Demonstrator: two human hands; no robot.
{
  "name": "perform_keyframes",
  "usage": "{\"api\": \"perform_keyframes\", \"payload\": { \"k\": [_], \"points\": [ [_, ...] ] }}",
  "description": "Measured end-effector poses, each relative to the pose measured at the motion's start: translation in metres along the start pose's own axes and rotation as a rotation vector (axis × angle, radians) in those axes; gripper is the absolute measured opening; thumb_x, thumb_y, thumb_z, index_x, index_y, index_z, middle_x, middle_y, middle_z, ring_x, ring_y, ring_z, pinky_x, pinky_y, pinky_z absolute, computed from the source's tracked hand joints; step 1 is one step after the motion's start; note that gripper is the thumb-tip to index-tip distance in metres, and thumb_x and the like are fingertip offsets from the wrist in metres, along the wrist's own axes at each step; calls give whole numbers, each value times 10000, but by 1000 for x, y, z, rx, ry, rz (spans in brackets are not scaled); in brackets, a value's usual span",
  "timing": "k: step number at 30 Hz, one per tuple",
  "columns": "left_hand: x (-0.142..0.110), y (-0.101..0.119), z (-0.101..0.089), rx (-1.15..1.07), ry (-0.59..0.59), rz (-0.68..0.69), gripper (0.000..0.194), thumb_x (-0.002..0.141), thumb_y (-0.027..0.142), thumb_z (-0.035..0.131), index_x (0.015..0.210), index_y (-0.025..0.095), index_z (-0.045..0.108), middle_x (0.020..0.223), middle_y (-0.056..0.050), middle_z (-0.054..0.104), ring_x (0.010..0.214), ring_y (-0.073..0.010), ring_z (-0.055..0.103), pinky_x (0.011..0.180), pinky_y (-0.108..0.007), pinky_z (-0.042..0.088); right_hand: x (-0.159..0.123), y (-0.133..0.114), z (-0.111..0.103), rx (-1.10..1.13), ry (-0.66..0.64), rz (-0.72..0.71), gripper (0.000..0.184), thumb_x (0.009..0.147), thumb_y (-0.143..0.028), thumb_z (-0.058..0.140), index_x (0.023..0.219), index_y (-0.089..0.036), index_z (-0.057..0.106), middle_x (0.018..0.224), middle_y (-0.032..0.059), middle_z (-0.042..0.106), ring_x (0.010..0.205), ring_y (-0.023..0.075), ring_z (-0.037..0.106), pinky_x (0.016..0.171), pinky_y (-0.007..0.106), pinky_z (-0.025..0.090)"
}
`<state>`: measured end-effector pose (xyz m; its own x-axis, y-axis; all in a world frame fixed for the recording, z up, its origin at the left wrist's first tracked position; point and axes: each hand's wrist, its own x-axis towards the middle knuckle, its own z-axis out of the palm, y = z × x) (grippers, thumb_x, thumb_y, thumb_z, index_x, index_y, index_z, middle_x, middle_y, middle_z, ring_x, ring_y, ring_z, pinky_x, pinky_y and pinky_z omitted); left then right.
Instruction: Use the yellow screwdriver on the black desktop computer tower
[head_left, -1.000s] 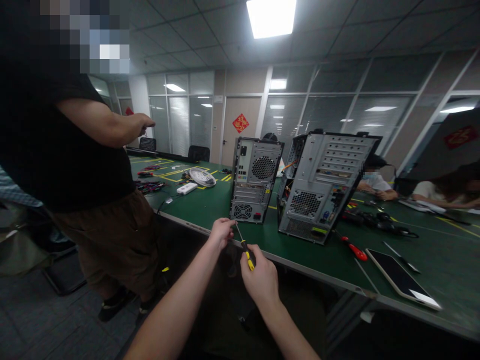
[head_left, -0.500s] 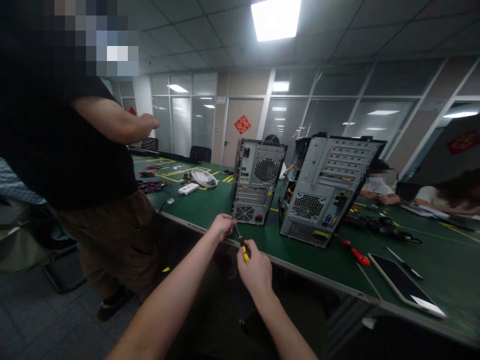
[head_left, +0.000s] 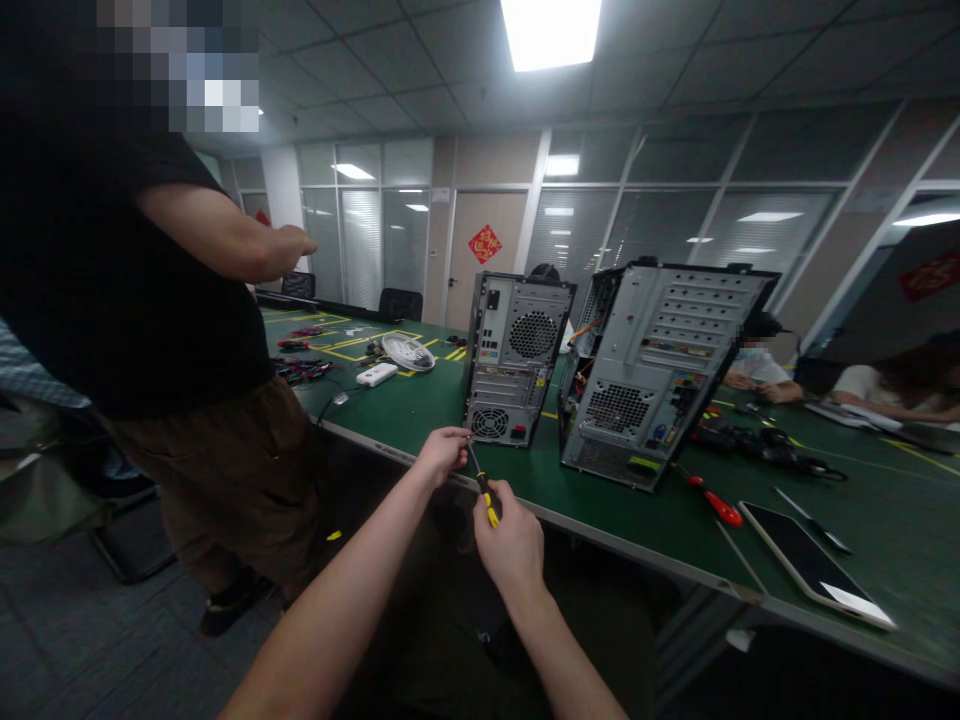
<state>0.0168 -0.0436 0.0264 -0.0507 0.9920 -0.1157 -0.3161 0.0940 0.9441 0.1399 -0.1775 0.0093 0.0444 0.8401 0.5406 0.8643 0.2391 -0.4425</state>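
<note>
My right hand (head_left: 510, 530) is closed around the yellow-and-black handle of a screwdriver (head_left: 484, 488). Its shaft points up and away, and the tip is close to the fingers of my left hand (head_left: 444, 454). Those fingers are pinched together at the lower left corner of a computer case (head_left: 491, 385), near the screwdriver tip; anything between them is too small to make out. The case stands upright with its back panel and fan grilles facing me. A second, larger computer case (head_left: 637, 400) stands to its right, its left side uncovered.
On the green table (head_left: 420, 420) lie a red-handled screwdriver (head_left: 724, 508), a phone or tablet (head_left: 814, 560), a thin tool (head_left: 814, 520), black cables (head_left: 765, 450), a white device (head_left: 377, 375) and a round white basket (head_left: 408, 352). A person (head_left: 150, 300) stands at left with an arm stretched out; others sit at right.
My view has shifted slightly. The left fingers have straightened a little toward the case's corner; the right hand stays around the screwdriver in nearly the same place.
</note>
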Motion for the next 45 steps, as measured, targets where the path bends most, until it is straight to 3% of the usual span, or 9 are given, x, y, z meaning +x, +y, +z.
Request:
{"api": "perform_keyframes", "payload": {
  "k": [24, 38, 45],
  "points": [
    [-1, -2, -2, 85, -7, 14, 207, 857, 96, 567, 1028, 73, 681, 807, -76, 676, 468, -34, 520, 474, -167, 489, 3, -4, 3, 28, -30, 113, 245, 940, -329, 454, 1093, -239, 622, 837, 33, 735, 708, 199, 680, 604, 256, 340],
    [4, -9, -2, 134, -20, 64, 298, 865, 46, 484, 1096, 67, 671, 980, -108, 677, 470, -21, 529, 486, -172, 495, 6, -4, 4, 112, -25, 138, 232, 938, -345, 443, 1045, -235, 617, 842, 42, 733, 738, 206, 688, 616, 251, 366],
    [3, -10, -3, 229, -28, 121, 273, 904, 130, 521, 1126, 80, 671, 901, -89, 693, 460, -25, 525, 471, -156, 461, 10, -4, 4, 175, -31, 172, 239, 925, -352, 451, 1033, -231, 627, 859, 51, 731, 770, 207, 690, 638, 246, 399]
  ]
}}
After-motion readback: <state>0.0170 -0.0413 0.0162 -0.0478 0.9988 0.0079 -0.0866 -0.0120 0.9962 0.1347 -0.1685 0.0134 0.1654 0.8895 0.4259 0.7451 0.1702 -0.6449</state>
